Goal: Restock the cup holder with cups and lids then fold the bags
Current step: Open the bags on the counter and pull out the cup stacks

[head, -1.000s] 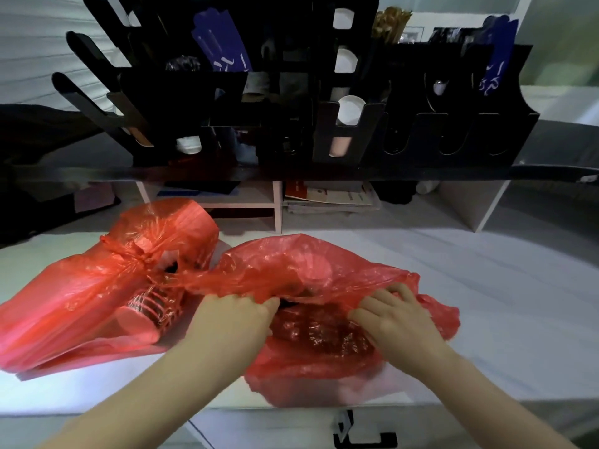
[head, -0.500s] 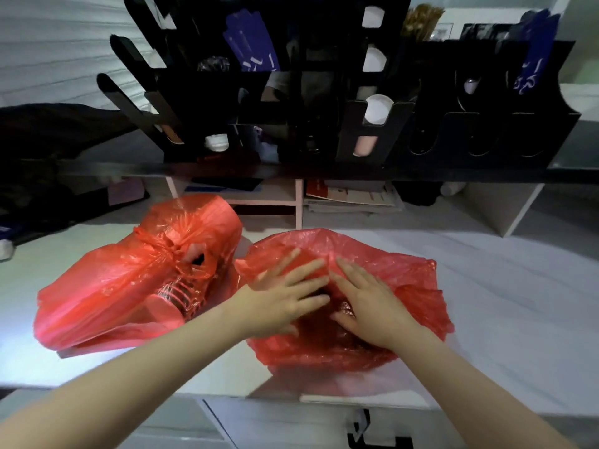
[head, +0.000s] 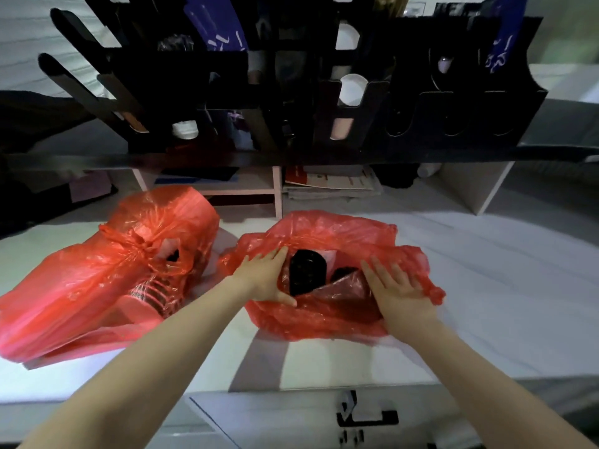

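The white bench (head: 505,286) fills the lower half of the frame, and the black cup holder (head: 181,79) spans the top, with a few white cups (head: 351,89) showing in its centre slots. At the left lies a knotted red bag (head: 81,286) with a ribbed stack of cups (head: 152,294) visible through the plastic. Just right of it, at centre, sits an open red bag (head: 324,319). The left hand (head: 265,280) and the right hand (head: 395,291) rest flat on either side of the open bag's mouth, fingers straight, spreading the plastic apart without gripping it. Between them, black lids (head: 306,275) show inside.
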